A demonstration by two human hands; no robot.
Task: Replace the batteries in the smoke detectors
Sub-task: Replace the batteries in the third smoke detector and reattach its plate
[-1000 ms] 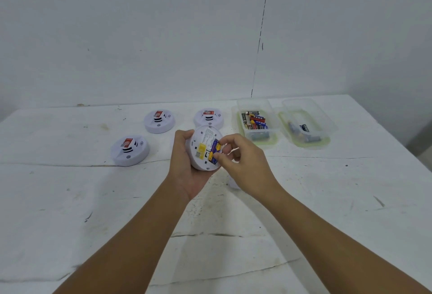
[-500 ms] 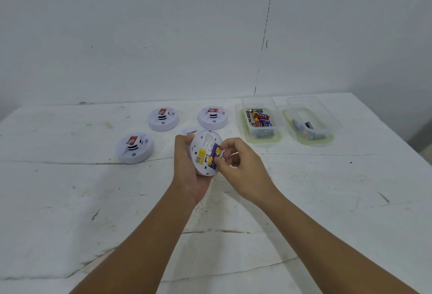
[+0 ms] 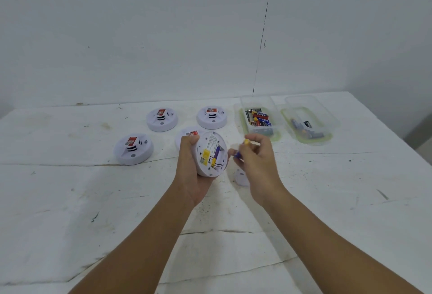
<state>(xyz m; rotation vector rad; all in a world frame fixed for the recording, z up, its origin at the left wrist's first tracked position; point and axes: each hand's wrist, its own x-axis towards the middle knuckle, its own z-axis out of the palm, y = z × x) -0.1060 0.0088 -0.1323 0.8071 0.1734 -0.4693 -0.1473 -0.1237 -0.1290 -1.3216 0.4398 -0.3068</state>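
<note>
Smoke detectors: five (one [image 3: 211, 153] held, four [image 3: 133, 149] [image 3: 161, 119] [image 3: 211, 117] [image 3: 189, 134] on table). Battery tubs: two [image 3: 244, 116] [image 3: 327, 118]. Hands: two [image 3: 195, 172] [image 3: 257, 160].

Two bare forearms enter from bottom edge, no sleeves, no watch, rings or gloves visible. Left hand [image 3: 195, 172] and right hand [image 3: 258, 160] bare, short fingernails.

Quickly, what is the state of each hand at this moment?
Left hand: closed around the opened smoke detector, held above the table.
Right hand: closed on a blue-and-yellow battery, held just beside the detector.
</note>
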